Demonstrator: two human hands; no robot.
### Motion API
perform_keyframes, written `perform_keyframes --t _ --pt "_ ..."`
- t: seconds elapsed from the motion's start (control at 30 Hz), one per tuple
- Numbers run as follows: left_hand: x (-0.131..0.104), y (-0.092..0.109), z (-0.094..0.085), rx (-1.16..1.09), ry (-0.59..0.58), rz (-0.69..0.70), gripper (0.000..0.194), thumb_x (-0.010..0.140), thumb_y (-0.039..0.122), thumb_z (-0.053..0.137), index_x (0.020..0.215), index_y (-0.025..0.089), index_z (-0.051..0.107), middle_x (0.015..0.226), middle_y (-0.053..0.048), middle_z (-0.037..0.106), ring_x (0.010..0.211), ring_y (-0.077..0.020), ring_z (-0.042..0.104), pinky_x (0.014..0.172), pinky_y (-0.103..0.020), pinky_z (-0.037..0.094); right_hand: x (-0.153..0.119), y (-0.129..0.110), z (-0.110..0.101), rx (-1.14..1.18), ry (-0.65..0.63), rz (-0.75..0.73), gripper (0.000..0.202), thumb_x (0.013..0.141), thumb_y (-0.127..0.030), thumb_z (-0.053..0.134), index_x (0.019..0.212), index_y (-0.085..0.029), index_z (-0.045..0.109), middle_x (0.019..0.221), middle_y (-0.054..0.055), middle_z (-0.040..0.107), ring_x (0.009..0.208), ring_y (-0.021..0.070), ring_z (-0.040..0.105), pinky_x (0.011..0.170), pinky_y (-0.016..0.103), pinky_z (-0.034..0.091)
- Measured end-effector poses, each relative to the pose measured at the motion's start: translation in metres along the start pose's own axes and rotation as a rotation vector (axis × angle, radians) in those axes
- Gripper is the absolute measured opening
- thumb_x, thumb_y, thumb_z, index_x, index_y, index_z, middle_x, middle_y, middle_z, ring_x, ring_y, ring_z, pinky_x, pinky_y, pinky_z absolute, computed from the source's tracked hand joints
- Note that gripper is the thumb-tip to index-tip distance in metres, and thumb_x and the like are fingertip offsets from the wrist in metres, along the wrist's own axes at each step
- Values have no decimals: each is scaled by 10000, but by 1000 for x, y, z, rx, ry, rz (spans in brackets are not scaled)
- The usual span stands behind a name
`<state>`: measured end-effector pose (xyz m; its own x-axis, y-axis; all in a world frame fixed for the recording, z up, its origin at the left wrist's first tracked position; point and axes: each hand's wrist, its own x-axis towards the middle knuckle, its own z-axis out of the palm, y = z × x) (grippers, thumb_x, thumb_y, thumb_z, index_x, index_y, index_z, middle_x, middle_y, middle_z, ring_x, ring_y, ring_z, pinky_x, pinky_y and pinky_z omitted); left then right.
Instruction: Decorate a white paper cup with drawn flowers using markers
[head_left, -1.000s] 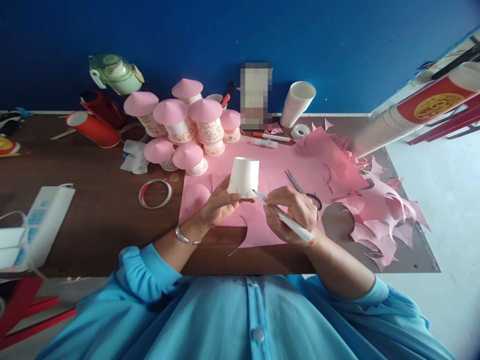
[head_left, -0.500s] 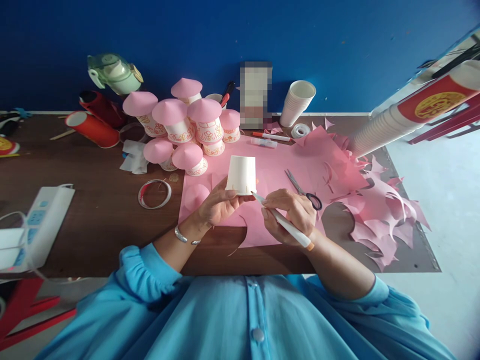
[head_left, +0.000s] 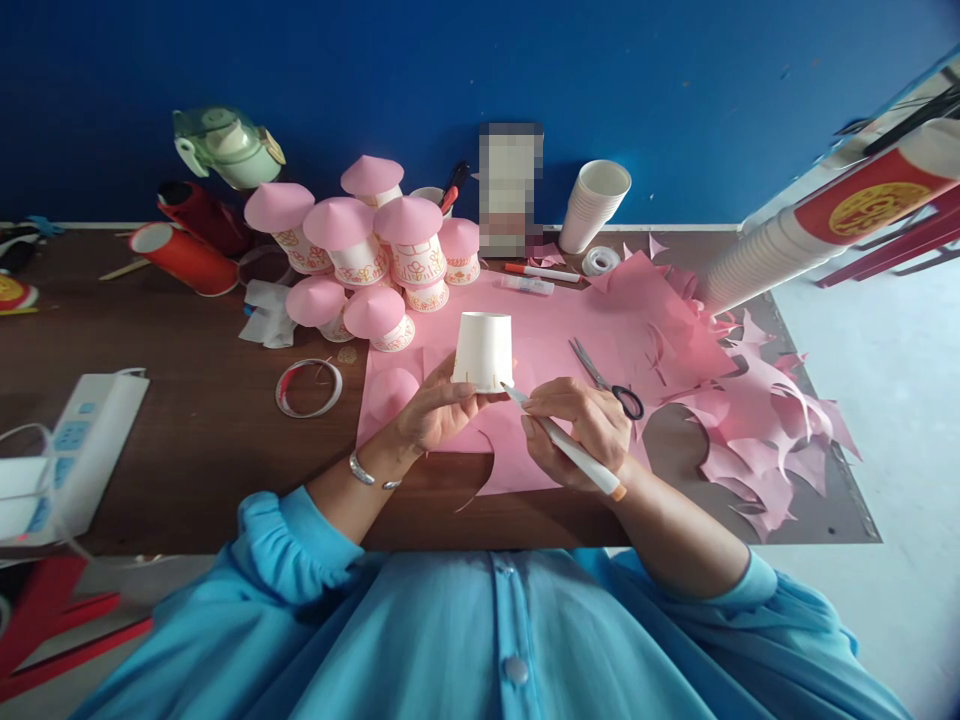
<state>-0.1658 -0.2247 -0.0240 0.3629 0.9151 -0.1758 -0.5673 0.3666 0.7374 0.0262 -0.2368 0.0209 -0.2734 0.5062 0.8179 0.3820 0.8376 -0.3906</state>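
An upside-down white paper cup (head_left: 484, 348) is gripped near its rim by my left hand (head_left: 437, 405). Short orange strokes run along the cup's lower band. My right hand (head_left: 581, 428) is closed around a white marker pen (head_left: 577, 455) with an orange end, its tip at the cup's lower right edge. Under both hands lies pink paper (head_left: 540, 330). Beyond my left hand stand several decorated cups with pink cone tops, one of them a tall two-cup tower (head_left: 410, 255). A loose pink cone (head_left: 394, 393) lies beside my left wrist.
Scissors (head_left: 606, 378) lie right of the cup. Pink paper scraps (head_left: 757, 440) cover the table's right end. Cup stacks (head_left: 595, 205) stand at the back. A roll of tape (head_left: 309, 388) and a power strip (head_left: 90, 455) are on the left.
The cup has turned very slightly in my left hand. The marker tip stays at its lower edge, and the other things have not moved.
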Motion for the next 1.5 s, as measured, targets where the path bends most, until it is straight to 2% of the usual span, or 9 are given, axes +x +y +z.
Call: perform_keyframes --t 0.27,0.43,0.67,0.87,1.1,1.27,1.5 --pt "0 -1 -1 7 -11 5 560 734 288 797 1275 273 653 1225 -61 764 1162 -293 714 1029 -473 542 0 0 -1 17 -24 -6 190 861 -38 634 985 -181 615 762 27 695 637 149 707 566 242 581" --pt "0 0 1 -3 -23 15 558 747 280 804 1284 276 654 1193 -48 771 1123 -272 726 996 -437 553 -1 0 0 18 -26 -4 207 875 -46 626 1013 -200 610 769 9 688 651 145 708 572 243 586" --pt "3 -4 -4 62 -88 63 530 793 264 826 1295 291 660 1205 -45 748 1161 -260 692 1010 -415 527 -1 0 0 6 -24 2 187 890 -66 621 1011 -208 611 768 5 685 645 140 705 558 238 579" --pt "2 -5 -4 128 -56 87 477 753 267 871 1201 296 710 1025 -7 742 996 -213 685 898 -356 529 -1 1 1 -3 -15 -2 208 882 -58 621 1008 -223 604 751 -14 682 617 129 693 545 230 569" --pt "2 -3 -4 93 -75 70 517 780 287 845 1269 286 677 1170 -49 757 1111 -276 709 987 -440 547 -1 1 0 -15 -22 9 191 870 -51 627 989 -198 600 756 8 687 615 134 686 549 236 567" --pt "1 -3 -5 77 -110 67 418 820 290 806 1222 255 694 1096 -57 774 1132 -272 715 995 -439 561 0 1 -1 -26 -29 15 193 877 -57 621 997 -206 598 758 4 686 620 132 685 553 234 578" --pt "1 -2 -3 78 -103 63 378 804 284 817 1162 252 701 1060 -40 776 1118 -258 722 990 -419 561 1 1 -1 -15 -28 7 177 879 -47 615 977 -193 598 752 15 682 623 135 688 560 236 572"
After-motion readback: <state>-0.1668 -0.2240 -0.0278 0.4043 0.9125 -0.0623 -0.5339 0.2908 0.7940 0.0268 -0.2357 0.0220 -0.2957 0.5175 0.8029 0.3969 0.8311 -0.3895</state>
